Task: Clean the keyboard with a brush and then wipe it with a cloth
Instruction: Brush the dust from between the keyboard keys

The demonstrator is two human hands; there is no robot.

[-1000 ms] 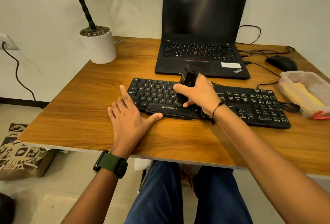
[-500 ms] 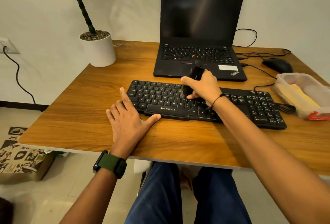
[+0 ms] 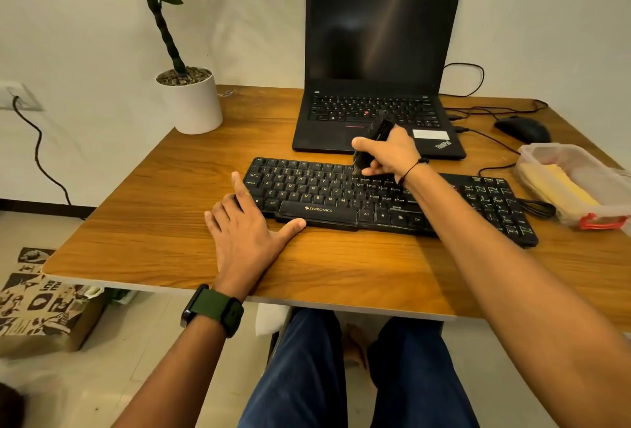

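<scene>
Since the earlier frames the right hand [image 3: 387, 154] has carried the brush [image 3: 374, 141] from the space-bar row up across the letter keys to the far, top rows of the keyboard [image 3: 341, 192], while the left hand [image 3: 249, 233] has stayed flat on the table [image 3: 136, 223] at the keyboard's near-left corner. Its fingers lie straight and spread, gripping nothing, the thumb touching the front edge just left of the space bar and the index finger lying along the left end, so it seems to be steadying the board. The right hand's fingers are curled round the brush's dark handle, whose top pokes out toward the laptop [image 3: 379, 69] behind; the bristles point down at the number row near the middle, though whether they touch the keys is hard to tell through the blur. By my judgement this is the brushing step, partway along: the right half and the number pad look yet to be covered. The next move probably calls for short strokes along the rows toward the right end, with the left hand bracing. The yellow cloth [image 3: 560, 185] lies in a clear container [image 3: 546, 154] on the table just beyond the keyboard's right end, untouched, so wiping has not begun.
</scene>
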